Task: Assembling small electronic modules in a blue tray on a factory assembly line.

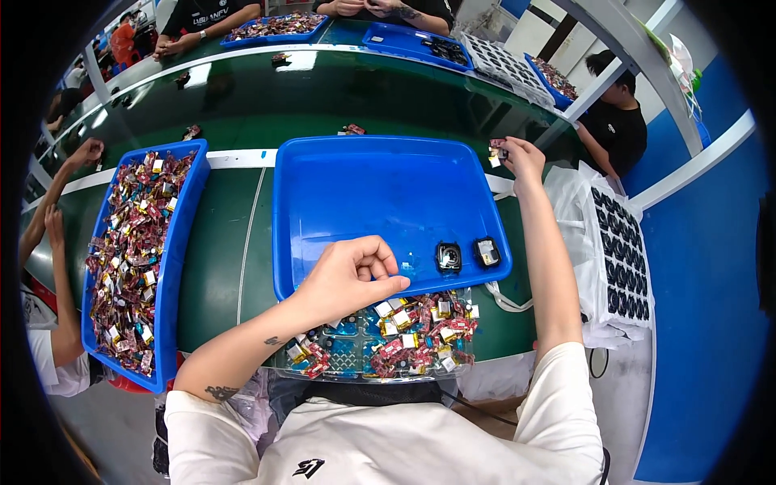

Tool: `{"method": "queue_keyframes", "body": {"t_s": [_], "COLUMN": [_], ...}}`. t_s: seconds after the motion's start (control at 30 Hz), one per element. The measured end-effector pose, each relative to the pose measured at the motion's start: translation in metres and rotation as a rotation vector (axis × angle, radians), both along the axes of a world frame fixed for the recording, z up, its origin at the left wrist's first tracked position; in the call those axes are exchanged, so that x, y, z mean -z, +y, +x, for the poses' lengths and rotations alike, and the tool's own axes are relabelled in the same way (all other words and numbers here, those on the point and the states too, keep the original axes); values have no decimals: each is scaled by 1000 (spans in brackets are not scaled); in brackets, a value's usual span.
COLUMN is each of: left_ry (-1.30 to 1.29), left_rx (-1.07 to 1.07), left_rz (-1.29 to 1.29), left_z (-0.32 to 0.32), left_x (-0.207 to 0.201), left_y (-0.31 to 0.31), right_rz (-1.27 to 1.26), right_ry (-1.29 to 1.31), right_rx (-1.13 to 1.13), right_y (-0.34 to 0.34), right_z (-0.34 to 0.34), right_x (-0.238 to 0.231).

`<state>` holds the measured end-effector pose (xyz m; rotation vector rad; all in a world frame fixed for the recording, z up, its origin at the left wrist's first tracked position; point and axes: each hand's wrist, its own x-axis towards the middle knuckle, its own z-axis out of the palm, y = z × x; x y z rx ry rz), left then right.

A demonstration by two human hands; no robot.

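My right hand (524, 159) reaches past the far right corner of the blue tray (380, 174). It pinches a small circuit board with red and white parts (495, 152) over the conveyor. Above the tray's near edge is my left hand (352, 271), its fingers curled in and the thumb pointing right; nothing shows in it. In the tray's near right corner lie a black watch case (448, 257) and a second black case with a pale insert (487, 251). Close to my body, a clear compartment tray (347, 356) carries heaped red boards with white and yellow battery parts (412, 331).
To the left, a long blue bin (182, 242) is heaped with similar boards. Black round parts (621, 250) fill a white tray at right. Across the green conveyor (323, 93), other people sit at blue trays. Another person's arms (61, 242) enter from the left.
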<state>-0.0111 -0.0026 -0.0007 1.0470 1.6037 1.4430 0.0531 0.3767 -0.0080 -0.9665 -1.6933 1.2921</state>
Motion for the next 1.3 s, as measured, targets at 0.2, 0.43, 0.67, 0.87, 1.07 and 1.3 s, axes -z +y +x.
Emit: {"method": "queue_keyframes", "body": {"t_s": [0.2, 0.43, 0.67, 0.87, 1.07, 1.3], "left_ry": [-20, 64, 57, 99, 110, 85], "left_rx": [7, -31, -221, -213, -224, -179], "left_rz": [57, 10, 22, 47, 42, -126], "left_z": [0, -1, -15, -20, -18, -13], "left_x": [3, -1, -4, 14, 18, 3], "left_y": [2, 4, 3, 8, 9, 4], "right_rz": [234, 638, 904, 919, 896, 982], "right_ry": [-323, -427, -157, -544, -511, -558], "right_rx": [139, -111, -1201, -1329, -1299, -1198], "right_y": [25, -27, -211, -233, -229, -228], "right_z": [-1, 10, 59, 70, 69, 71], "right_x": [29, -8, -67, -58, -52, -55]}}
